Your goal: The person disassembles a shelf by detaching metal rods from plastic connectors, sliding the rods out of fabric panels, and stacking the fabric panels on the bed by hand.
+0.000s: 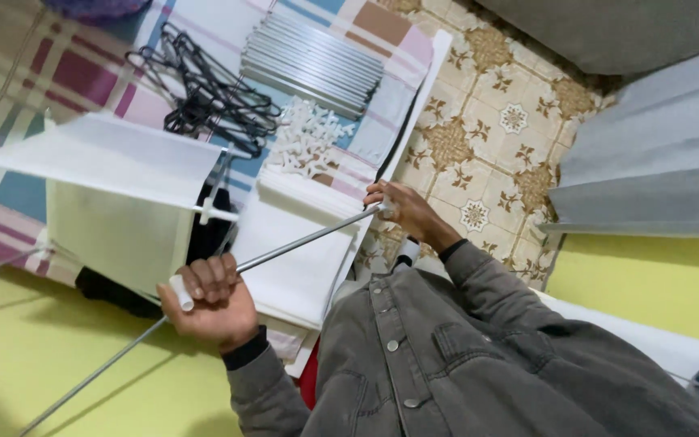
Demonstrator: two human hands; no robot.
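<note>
The person's left hand [208,299] is closed around a white plastic connector [181,293] at one end of a thin metal rod [305,239]. The right hand [406,212] pinches the rod's other end, fingers shut on it. The rod slants across a stack of white fabric panels [293,243] lying on a plaid bedspread [82,73]. Further up rest black hangers [204,93], a bundle of grey rods [313,61] and a heap of white connectors [309,137]. A white fabric shelf [115,190] stands beside the left hand.

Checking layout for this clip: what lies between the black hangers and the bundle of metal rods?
In the head view, only striped cloth shows between the black hangers and the metal rods.
</note>
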